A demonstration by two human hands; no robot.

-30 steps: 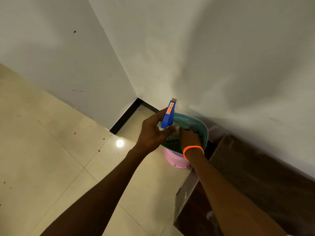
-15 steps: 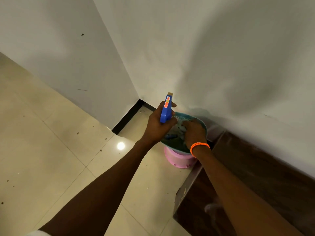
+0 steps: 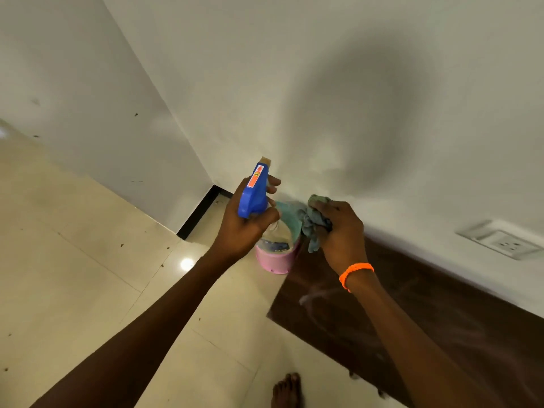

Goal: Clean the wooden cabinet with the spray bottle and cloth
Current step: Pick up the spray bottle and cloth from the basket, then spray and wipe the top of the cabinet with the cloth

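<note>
My left hand (image 3: 244, 228) grips a spray bottle (image 3: 255, 191) with a blue trigger head and a clear body, held upright above a teal basket. A crumpled grey-green cloth (image 3: 314, 223) is bunched in my right hand (image 3: 341, 231), which wears an orange wristband and hovers over the left end of the dark wooden cabinet (image 3: 441, 319). Pale streaks show on the cabinet's top below my right wrist. Both hands are close together, just in front of the white wall.
A teal basket (image 3: 290, 214) sits on a pink stool (image 3: 275, 262) on the tiled floor, left of the cabinet. A wall socket (image 3: 503, 238) is at the right. My bare foot (image 3: 287, 390) stands on the tiles by the cabinet's front.
Both hands have come up out of the basket: the left one lifted the spray bottle clear, and the right one pulled out the cloth and moved right, over the cabinet's end.
</note>
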